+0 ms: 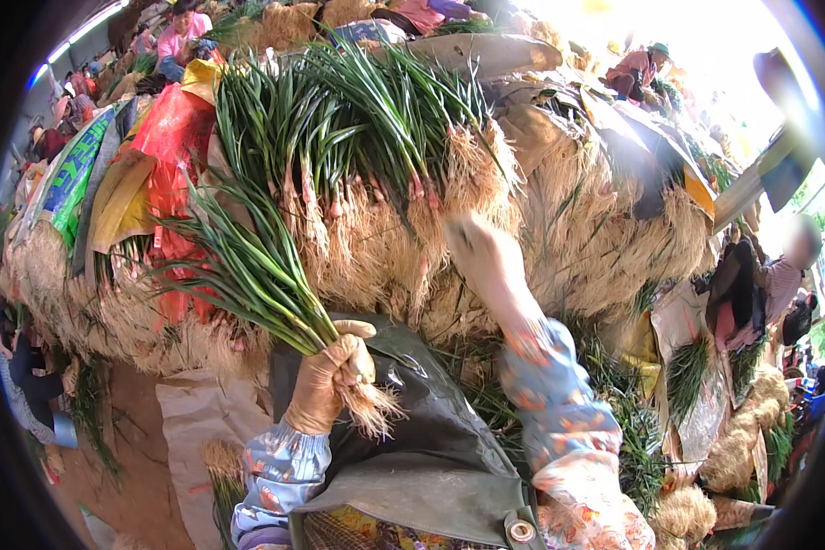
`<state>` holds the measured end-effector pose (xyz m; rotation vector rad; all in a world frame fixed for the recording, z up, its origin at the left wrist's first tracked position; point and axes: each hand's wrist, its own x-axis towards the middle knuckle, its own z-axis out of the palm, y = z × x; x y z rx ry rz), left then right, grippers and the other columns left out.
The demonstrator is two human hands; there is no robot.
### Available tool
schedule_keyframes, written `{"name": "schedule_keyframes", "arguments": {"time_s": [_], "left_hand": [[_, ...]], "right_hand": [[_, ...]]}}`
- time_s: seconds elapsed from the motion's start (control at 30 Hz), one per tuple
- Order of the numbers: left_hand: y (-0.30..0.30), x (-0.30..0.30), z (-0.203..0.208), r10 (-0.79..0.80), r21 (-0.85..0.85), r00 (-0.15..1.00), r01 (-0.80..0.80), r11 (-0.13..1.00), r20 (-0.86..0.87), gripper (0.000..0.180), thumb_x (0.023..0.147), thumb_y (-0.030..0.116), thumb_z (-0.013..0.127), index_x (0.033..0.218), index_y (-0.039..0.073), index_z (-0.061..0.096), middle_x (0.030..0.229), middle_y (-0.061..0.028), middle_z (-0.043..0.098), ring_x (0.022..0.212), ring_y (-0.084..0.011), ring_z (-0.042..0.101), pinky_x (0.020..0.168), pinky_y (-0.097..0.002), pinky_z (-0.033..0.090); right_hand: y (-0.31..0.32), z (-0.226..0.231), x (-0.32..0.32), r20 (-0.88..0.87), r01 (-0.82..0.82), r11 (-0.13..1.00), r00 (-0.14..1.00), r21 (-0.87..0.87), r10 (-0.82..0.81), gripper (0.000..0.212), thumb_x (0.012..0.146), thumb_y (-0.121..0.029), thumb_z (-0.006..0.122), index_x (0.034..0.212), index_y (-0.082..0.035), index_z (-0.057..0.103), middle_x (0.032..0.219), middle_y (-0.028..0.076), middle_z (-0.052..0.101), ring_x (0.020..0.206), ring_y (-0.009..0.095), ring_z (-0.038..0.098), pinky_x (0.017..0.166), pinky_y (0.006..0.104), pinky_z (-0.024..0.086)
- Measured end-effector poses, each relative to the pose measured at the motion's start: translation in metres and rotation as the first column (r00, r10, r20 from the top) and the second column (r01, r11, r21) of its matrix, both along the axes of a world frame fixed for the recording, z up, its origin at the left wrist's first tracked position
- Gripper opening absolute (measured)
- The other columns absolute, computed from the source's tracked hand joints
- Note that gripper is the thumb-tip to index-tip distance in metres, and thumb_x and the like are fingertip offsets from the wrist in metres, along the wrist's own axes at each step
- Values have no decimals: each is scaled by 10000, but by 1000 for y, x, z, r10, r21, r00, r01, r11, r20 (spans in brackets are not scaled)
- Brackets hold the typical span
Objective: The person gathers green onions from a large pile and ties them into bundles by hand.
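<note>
My gloved left hand (330, 378) is closed round a bunch of long-leaved green plants (270, 280). Their leaves fan up and to the left, and pale stringy roots dangle below the fist. Ahead, more green plants (339, 137) with pinkish bulbs lie side by side on top of a heap, roots hanging toward me. My right hand (481, 261) reaches forward to the front of that heap, close to the straw-coloured roots (477, 174). Its fingers are blurred, and I cannot make out whether they hold anything.
A dark waterproof apron (394, 431) covers my lap. Red plastic sheeting (174, 147) and a green-and-blue sack (78, 174) drape the heap at the left. Loose green leaves (632, 449) lie beside my right arm. Other people (637, 69) sit among piles farther off.
</note>
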<state>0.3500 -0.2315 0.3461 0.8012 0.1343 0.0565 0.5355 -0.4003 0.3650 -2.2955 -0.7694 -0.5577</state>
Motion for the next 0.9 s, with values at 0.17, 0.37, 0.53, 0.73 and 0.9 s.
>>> {"name": "schedule_keyframes", "arguments": {"time_s": [0.17,0.37,0.53,0.73,0.9], "left_hand": [[-1,12,17,-45,118,999,43,992,22,259,820,207,613,969,-1,568,632,-51,553,521,-104,522,455,-192,397],[-4,22,-11,51,223,981,-8,975,-188,201,878,207,559,926,21,620,684,-7,583,545,-43,480,500,-166,402],[-4,29,-28,14,132,983,11,991,-183,226,860,225,578,862,1,611,807,-107,642,659,-139,613,554,-209,475],[-3,25,-27,26,-24,994,-29,999,-106,257,867,263,569,821,10,573,735,-87,581,596,-139,555,528,-250,462],[-8,2,-2,-55,-189,998,61,980,36,237,855,263,588,771,49,530,718,-77,557,538,-101,483,493,-225,430]], "right_hand": [[47,16,102,-222,92,967,964,-236,-146,255,833,-280,574,807,-26,557,694,145,593,582,265,587,576,372,468],[42,-5,-27,-451,-226,956,845,185,287,170,833,-184,609,867,-19,622,740,80,628,625,139,602,544,254,537],[57,1,-50,-730,219,713,0,667,683,283,862,-218,597,1018,18,589,657,58,591,519,95,553,434,261,455],[63,-48,-62,-152,-161,968,969,194,192,160,851,-167,592,915,-26,629,605,36,577,541,115,566,467,255,451],[-16,-122,-24,-486,-60,957,869,-282,-88,255,863,-287,548,895,-59,658,729,105,636,551,147,594,472,273,464]]}}
